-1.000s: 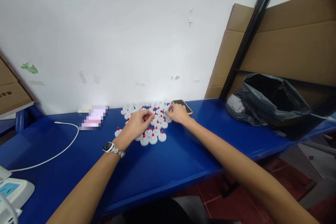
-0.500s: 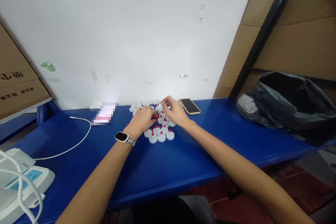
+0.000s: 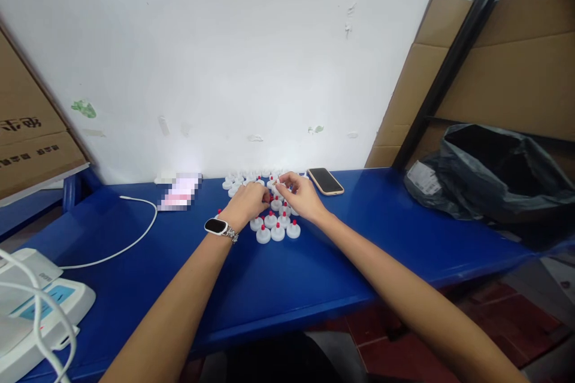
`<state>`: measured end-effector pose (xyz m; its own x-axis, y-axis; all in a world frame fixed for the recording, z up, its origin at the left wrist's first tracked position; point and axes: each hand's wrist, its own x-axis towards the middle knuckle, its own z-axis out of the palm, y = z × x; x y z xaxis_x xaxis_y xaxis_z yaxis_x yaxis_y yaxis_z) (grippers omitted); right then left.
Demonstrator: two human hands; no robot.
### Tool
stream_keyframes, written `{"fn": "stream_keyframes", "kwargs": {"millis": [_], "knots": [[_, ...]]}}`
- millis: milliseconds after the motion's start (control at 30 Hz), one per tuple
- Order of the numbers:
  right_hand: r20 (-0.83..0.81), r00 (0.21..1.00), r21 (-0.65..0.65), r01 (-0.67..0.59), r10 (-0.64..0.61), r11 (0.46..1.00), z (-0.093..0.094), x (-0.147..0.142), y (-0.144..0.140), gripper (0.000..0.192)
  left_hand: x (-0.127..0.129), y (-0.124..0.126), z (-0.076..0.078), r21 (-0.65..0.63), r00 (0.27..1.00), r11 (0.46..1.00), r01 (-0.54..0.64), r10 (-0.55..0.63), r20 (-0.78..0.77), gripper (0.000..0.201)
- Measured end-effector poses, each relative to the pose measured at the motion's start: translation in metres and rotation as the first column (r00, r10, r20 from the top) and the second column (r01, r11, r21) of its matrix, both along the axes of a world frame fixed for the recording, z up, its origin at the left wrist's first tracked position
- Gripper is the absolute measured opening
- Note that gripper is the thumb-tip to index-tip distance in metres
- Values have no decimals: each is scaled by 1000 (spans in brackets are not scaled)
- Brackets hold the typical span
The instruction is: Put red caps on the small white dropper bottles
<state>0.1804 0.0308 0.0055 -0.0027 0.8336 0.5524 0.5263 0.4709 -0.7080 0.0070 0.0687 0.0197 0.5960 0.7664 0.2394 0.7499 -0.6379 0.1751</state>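
My left hand [image 3: 248,202], with a watch [image 3: 216,226] on its wrist, is closed over the left side of a group of white nozzle caps with red tips. Its fingertips come together beside some small red pieces [image 3: 271,198], and what they hold is hidden. Just to the right, my right hand [image 3: 303,196] pinches a white nozzle cap [image 3: 277,189] between thumb and forefinger. Several red-tipped caps [image 3: 277,231] stand upright in front of the hands. More white caps [image 3: 228,183] without visible red tips stand behind them, partly covered by my left hand.
A phone [image 3: 326,181] lies right of the caps on the blue table [image 3: 287,281]. On the left are a blurred-out bright item [image 3: 180,191], a white cable [image 3: 135,246] and a white device like a scale [image 3: 74,305]. A black plastic bag [image 3: 494,167] sits at right.
My right hand has come slightly down and toward me, its fingertips now lower among the caps. My left hand has shifted a little right, and the view has moved slightly.
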Motion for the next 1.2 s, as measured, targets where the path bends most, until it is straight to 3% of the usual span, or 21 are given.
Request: {"fn": "stream_keyframes", "kwargs": {"millis": [167,367,600,867,1033,1200], "knots": [[-13,1000,-31,-18,18,999,-5,1,0,25,-7,-3,4,-18,998,1000,4,-2,62,3],[7,998,-67,-65,65,996,-5,-3,-2,26,-9,-6,5,-191,997,981,-18,33,76,13],[7,998,-70,-60,61,996,-1,-4,-8,27,-13,-3,5,-52,991,996,73,-67,112,11],[-12,997,-71,-71,71,995,-1,0,-13,29,-32,4,-2,-94,958,989,111,-81,274,9],[10,997,-57,-72,73,996,-2,0,-12,27,-39,2,2,-58,977,998,18,-6,215,14],[58,996,-88,-61,66,994,-3,-2,-14,23,-30,-6,6,52,999,998,-34,34,-1,17]]}}
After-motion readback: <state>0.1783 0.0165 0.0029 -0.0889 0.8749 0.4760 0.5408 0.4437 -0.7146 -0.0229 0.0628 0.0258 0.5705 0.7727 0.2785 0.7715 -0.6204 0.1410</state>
